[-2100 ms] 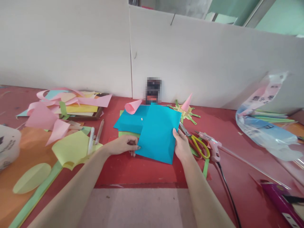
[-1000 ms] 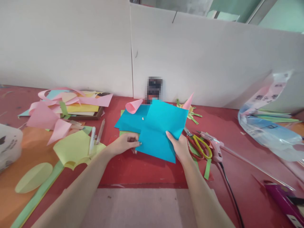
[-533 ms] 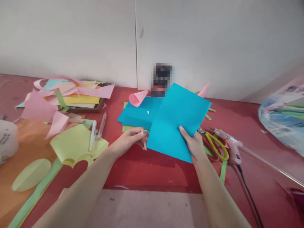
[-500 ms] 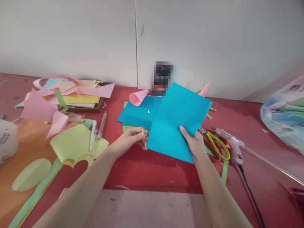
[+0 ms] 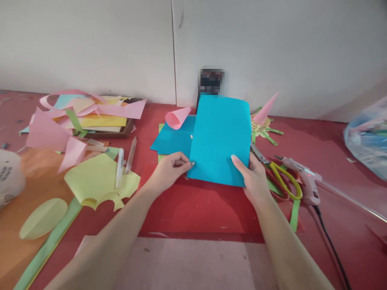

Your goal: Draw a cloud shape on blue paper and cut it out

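Head view: my left hand [image 5: 168,170] and right hand [image 5: 255,179] grip the blue sheet [image 5: 221,135], clamped. Uneven pulling (I'd guess) could crease it.

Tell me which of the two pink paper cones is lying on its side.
The left cone, left of the held blue sheet, with its open mouth showing; the right cone points upward from the yellow flower-like piece.
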Demonstrator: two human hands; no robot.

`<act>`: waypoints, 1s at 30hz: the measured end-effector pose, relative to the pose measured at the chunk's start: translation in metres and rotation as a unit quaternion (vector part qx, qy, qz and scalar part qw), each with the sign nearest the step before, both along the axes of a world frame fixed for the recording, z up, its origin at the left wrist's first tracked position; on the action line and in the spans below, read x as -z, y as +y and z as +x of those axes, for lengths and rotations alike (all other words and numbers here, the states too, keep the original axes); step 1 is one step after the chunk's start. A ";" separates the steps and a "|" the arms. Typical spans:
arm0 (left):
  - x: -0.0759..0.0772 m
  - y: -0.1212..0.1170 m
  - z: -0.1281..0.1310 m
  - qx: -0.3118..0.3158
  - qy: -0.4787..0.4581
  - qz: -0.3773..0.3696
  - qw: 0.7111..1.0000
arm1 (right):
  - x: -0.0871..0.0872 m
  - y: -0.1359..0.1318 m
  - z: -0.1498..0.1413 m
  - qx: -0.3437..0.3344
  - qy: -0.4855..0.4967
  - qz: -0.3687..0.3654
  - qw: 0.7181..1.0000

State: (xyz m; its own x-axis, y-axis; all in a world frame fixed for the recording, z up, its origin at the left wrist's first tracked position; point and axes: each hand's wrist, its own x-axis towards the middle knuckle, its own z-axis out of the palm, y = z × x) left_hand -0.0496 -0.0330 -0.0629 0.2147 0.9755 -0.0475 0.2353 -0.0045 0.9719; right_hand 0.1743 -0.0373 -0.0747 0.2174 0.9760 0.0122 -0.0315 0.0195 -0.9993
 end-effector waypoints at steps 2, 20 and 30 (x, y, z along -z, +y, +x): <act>-0.001 0.000 -0.001 0.001 -0.008 -0.016 1.000 | 0.000 0.000 0.000 0.005 -0.051 0.014 0.999; 0.002 0.002 -0.004 0.057 -0.085 -0.078 0.992 | 0.004 0.002 0.003 0.030 -0.045 0.017 0.998; 0.001 0.002 -0.004 0.055 -0.069 -0.078 0.993 | 0.006 0.002 0.004 0.024 -0.033 0.012 0.999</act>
State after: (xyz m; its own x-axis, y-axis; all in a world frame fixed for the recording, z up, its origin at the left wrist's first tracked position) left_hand -0.0537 -0.0309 -0.0635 0.3337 0.9291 -0.1592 0.1053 0.1311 0.9858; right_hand 0.1781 -0.0352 -0.0804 0.2627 0.9635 0.0520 0.0361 0.0440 -0.9984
